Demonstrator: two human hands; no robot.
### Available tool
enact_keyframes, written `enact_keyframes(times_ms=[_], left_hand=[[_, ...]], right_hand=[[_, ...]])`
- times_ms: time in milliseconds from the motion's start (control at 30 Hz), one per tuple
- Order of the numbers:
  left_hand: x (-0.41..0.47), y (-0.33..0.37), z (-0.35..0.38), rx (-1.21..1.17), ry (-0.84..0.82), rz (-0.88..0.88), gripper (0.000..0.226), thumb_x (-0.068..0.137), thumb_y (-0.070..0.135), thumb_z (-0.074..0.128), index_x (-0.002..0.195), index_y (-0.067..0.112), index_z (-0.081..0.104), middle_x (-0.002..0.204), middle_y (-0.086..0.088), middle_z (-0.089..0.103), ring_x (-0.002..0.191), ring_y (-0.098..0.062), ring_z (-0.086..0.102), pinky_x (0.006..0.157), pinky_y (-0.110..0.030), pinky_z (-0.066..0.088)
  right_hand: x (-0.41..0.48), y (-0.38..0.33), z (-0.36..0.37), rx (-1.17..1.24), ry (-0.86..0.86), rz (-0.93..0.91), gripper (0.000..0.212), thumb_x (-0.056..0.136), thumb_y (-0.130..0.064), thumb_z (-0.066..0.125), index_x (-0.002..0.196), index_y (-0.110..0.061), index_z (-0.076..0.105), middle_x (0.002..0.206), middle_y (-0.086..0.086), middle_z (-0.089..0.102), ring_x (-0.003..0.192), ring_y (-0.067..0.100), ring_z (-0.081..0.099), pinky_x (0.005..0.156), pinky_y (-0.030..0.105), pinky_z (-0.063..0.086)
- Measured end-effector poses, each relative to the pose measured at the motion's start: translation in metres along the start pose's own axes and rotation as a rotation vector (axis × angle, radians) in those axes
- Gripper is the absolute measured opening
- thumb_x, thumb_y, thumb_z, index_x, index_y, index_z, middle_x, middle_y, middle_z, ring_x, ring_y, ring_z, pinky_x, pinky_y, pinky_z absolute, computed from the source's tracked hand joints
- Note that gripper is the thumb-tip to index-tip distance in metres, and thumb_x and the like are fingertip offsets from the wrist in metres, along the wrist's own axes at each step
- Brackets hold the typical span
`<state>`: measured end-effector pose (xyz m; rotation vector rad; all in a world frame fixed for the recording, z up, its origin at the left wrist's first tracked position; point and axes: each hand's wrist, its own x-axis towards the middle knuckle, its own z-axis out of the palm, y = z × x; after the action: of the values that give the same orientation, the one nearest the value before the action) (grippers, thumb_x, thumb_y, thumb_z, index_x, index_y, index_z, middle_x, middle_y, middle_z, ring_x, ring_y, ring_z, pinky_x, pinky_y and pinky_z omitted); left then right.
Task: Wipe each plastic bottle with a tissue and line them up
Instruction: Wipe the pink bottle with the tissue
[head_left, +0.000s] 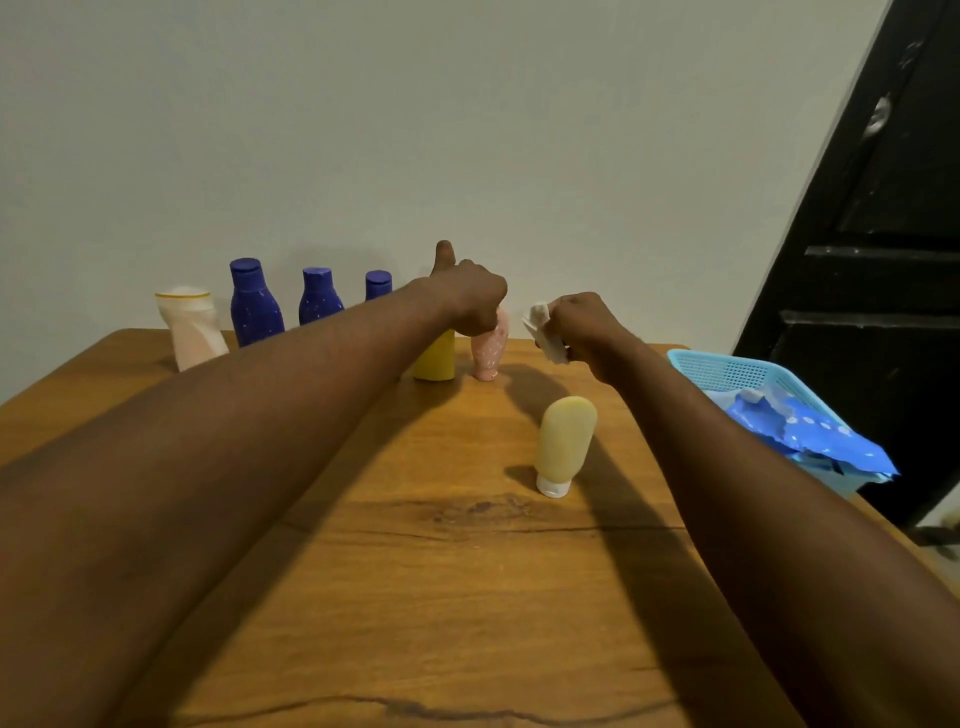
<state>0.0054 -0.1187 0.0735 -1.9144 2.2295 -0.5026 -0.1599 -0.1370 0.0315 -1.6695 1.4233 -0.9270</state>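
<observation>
A row of bottles stands along the table's far edge: a white bottle (191, 328), three dark blue bottles (255, 304) (319, 299) (377, 285), a yellow bottle (435, 359) and a small pink bottle (491, 349). My left hand (467, 296) reaches over the yellow bottle, its fingers curled round the pink bottle's upper part, thumb pointing up. My right hand (582, 325) pinches a crumpled white tissue (545, 332) just right of the pink bottle. A pale yellow tube bottle (565, 447) stands apart on its white cap, nearer me.
A light blue plastic basket (737, 371) holding a torn blue tissue pack (810, 434) sits at the wooden table's (415, 597) right edge. A pale wall rises behind the row. A black door (883, 260) stands at the right.
</observation>
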Motion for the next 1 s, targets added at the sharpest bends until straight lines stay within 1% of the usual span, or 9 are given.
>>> enact_keyframes(times_ms=[167,300,433,600,667,733,833,900,1000], left_hand=[[0.001,0.001,0.007,-0.073,0.06,0.001,0.023,0.101,0.027,0.054,0.121,0.02,0.062,0.108,-0.002,0.065,0.111,-0.025,0.056,0.106,-0.054,0.022],[-0.008,-0.005,-0.003,-0.124,0.102,0.008,0.023,0.101,0.029,0.055,0.12,0.021,0.064,0.107,-0.001,0.067,0.108,-0.024,0.057,0.104,-0.053,0.022],[-0.027,-0.014,-0.031,-0.237,0.113,-0.005,0.024,0.099,0.031,0.056,0.119,0.021,0.066,0.105,0.0,0.068,0.104,-0.022,0.059,0.1,-0.053,0.022],[-0.077,-0.026,-0.077,-0.407,0.088,0.005,0.033,0.1,0.038,0.056,0.127,0.024,0.066,0.122,0.004,0.066,0.111,-0.019,0.054,0.094,-0.047,0.025],[-0.102,-0.03,-0.089,-0.548,0.038,0.026,0.035,0.101,0.033,0.057,0.132,0.018,0.064,0.128,0.003,0.064,0.111,-0.017,0.056,0.092,-0.041,0.036],[-0.129,-0.035,-0.092,-0.767,-0.022,0.055,0.033,0.103,0.022,0.056,0.133,0.01,0.064,0.126,-0.001,0.065,0.104,-0.014,0.062,0.084,-0.026,0.05],[-0.171,-0.038,-0.089,-1.042,-0.058,0.042,0.027,0.104,0.021,0.055,0.124,0.008,0.068,0.115,-0.002,0.068,0.097,-0.012,0.066,0.069,-0.015,0.053],[-0.198,-0.038,-0.078,-1.221,-0.062,0.013,0.026,0.104,0.026,0.056,0.116,0.008,0.07,0.11,-0.005,0.071,0.093,-0.012,0.069,0.066,-0.015,0.053],[-0.227,-0.034,-0.047,-1.473,-0.087,-0.049,0.027,0.102,0.032,0.056,0.113,0.012,0.072,0.107,-0.003,0.075,0.099,-0.018,0.071,0.088,-0.032,0.056]], right_hand=[[-0.002,0.006,-0.002,0.011,0.012,-0.013,0.027,0.092,-0.009,0.049,0.101,0.01,0.065,0.109,0.029,0.065,0.098,0.042,0.064,0.069,0.039,0.05],[-0.013,-0.004,-0.005,0.044,0.033,-0.064,0.027,0.093,-0.009,0.051,0.098,0.012,0.065,0.104,0.03,0.067,0.084,0.033,0.062,0.067,0.038,0.048],[-0.04,-0.029,-0.012,0.13,0.164,-0.163,0.026,0.098,-0.012,0.048,0.097,0.005,0.067,0.097,0.02,0.068,0.089,0.031,0.065,0.069,0.037,0.05],[-0.083,-0.067,-0.019,0.169,0.247,-0.313,0.018,0.096,-0.014,0.052,0.091,-0.009,0.068,0.089,0.001,0.064,0.084,0.019,0.058,0.064,0.032,0.05],[-0.105,-0.079,-0.018,0.198,0.234,-0.378,0.017,0.094,-0.013,0.055,0.089,-0.01,0.071,0.088,0.001,0.066,0.082,0.017,0.058,0.062,0.03,0.049],[-0.133,-0.089,-0.015,0.212,0.196,-0.427,0.016,0.094,-0.013,0.058,0.093,-0.009,0.073,0.09,0.003,0.069,0.08,0.016,0.059,0.061,0.028,0.049],[-0.17,-0.094,-0.005,0.208,0.135,-0.476,0.015,0.096,-0.013,0.061,0.101,-0.014,0.076,0.091,0.001,0.073,0.081,0.013,0.065,0.064,0.025,0.052],[-0.191,-0.09,0.007,0.179,0.104,-0.508,0.015,0.096,-0.014,0.063,0.102,-0.018,0.076,0.091,-0.004,0.074,0.086,0.011,0.068,0.072,0.031,0.057],[-0.213,-0.075,0.031,0.151,0.117,-0.519,0.013,0.096,-0.018,0.065,0.101,-0.022,0.076,0.093,-0.008,0.075,0.092,0.008,0.069,0.083,0.041,0.061]])
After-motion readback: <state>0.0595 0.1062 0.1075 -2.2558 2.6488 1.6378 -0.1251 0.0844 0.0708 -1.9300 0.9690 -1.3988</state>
